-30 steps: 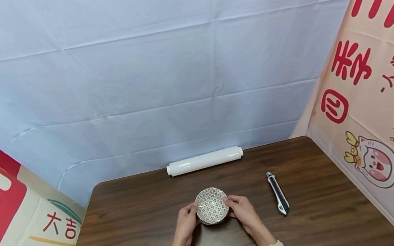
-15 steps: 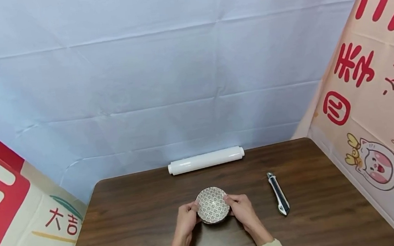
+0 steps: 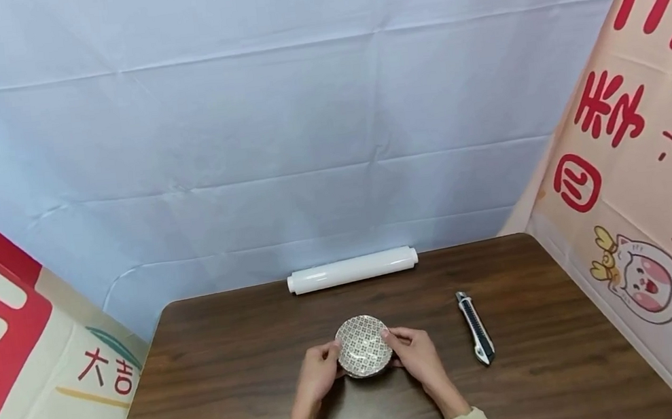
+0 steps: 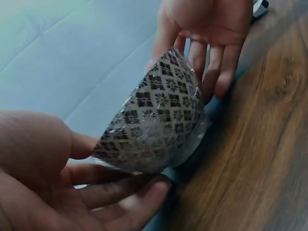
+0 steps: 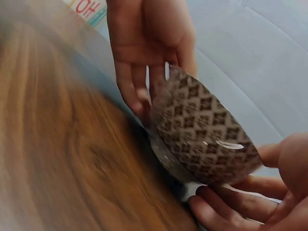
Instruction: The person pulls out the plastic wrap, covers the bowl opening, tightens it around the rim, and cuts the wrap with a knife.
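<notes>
A small bowl (image 3: 363, 346) with a dark floral diamond pattern is held between both hands near the front of the table. Clear cling film wraps it, wrinkled and shiny along its side in the left wrist view. My left hand (image 3: 319, 373) grips its left side, thumb at the rim and fingers (image 4: 144, 199) curled beneath. On the opposite side my right hand (image 3: 416, 358) holds it the same way, its thumb (image 5: 269, 155) at the rim and the other fingers under the wall. The bowl's foot (image 5: 168, 161) shows close over the wood in the right wrist view.
A white roll of cling film (image 3: 352, 270) lies along the back edge of the brown wooden table (image 3: 235, 357). To the right of the hands lies a utility knife (image 3: 475, 328). Pale cloth (image 3: 241, 124) hangs behind, with printed cloths at both sides.
Both hands keep their hold on the bowl. Its tilt shifts slightly, and the head view drifts a little.
</notes>
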`<state>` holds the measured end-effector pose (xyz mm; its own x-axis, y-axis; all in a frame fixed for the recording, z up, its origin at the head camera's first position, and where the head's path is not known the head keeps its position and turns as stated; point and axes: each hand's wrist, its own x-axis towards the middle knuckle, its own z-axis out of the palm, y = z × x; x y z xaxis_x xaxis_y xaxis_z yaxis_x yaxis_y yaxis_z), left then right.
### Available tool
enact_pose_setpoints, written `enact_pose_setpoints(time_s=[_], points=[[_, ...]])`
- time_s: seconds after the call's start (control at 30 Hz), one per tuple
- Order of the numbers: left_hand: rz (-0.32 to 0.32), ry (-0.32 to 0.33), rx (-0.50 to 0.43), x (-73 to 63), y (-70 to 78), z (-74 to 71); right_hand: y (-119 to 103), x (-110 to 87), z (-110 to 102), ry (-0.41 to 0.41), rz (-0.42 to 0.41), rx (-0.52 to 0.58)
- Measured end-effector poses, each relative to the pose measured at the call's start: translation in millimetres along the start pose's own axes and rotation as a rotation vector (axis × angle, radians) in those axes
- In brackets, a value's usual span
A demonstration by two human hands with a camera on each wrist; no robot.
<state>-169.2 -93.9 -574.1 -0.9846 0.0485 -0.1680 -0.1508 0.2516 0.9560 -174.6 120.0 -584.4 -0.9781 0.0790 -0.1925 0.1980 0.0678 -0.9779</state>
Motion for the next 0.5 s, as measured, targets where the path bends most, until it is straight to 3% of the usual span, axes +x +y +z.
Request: enact_pose_setpoints(time_s=[0.23,0.37,0.5], points=[[0.064,0.250,0.350,0.4,11.5,-14.9,-12.7,10.3,-27.5,0.098,-0.090,-0.138],[0.125,0.366,0.373,3.8,21.5,-32.4,-24.0,16.0,-51.0,0.149,-0.165,-0.220],[0.251,0.449,0.393,6.8,30.5,-50.7,-36.3,18.1,-76.0,0.188,-0.208,-0.306]])
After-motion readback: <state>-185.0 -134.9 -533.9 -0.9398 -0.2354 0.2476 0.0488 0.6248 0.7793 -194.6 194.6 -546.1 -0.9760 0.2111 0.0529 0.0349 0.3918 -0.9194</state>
